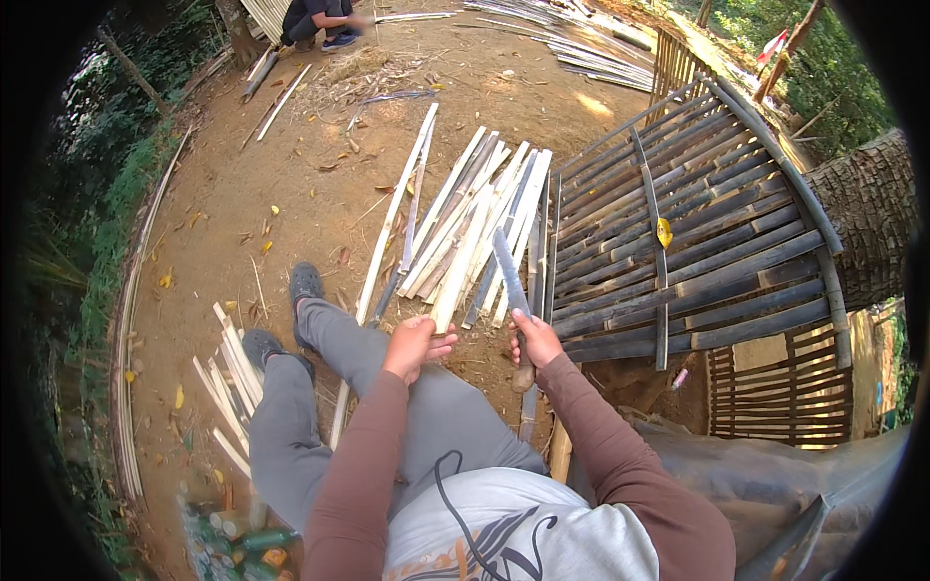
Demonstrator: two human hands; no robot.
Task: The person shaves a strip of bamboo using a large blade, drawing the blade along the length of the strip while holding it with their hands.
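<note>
My left hand (417,347) is closed round the near end of a pale split bamboo strip (449,298). This strip points away from me, over a loose pile of bamboo strips (465,189) on the ground. In my right hand (536,341) is a machete (508,263), gripped by its wooden handle, with the long grey blade pointing up and away. The blade is beside the held strip and apart from it. Some strips in the pile show dark bark, others pale inner wood.
A bamboo slat platform (678,232) stands at the right, beside a tree trunk (867,218). More cut strips (228,373) lie by my feet at the left. Bottles (257,542) are at the lower left. Another person (320,19) crouches at the far left.
</note>
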